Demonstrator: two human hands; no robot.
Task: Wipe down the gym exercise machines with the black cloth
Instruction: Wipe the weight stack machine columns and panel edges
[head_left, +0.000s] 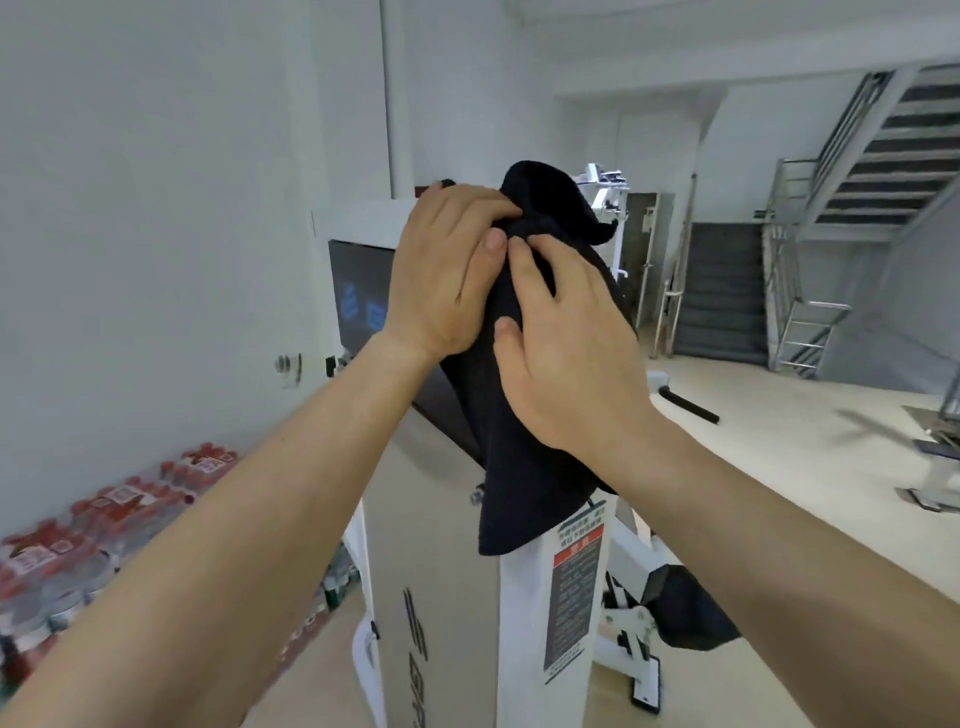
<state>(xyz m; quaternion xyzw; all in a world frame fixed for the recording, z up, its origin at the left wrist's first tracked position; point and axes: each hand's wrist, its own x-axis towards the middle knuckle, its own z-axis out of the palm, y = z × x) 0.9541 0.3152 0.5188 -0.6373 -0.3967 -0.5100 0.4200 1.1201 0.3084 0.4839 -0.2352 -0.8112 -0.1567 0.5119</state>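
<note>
Cloth time: the black cloth (511, 457) hangs over the top of the white machine upright (522, 634), just above its warning sticker (577, 587). Left hand (447, 270) has its fingers curled together over the bunched top, thumb pressed in. Right hand (566, 364) wraps the cloth lower down, fingers slightly apart. Packs of bottled water (104, 540) sit near left, stairs (883, 145) far right.

Water-bottle packs (104, 525), red caps, on the floor well below and left of the left hand (441, 270). Wall socket (288, 364) left of it, slightly lower. Staircase (883, 145) far right of the right hand (561, 353), higher up. Steel railing (784, 291) at its foot.
</note>
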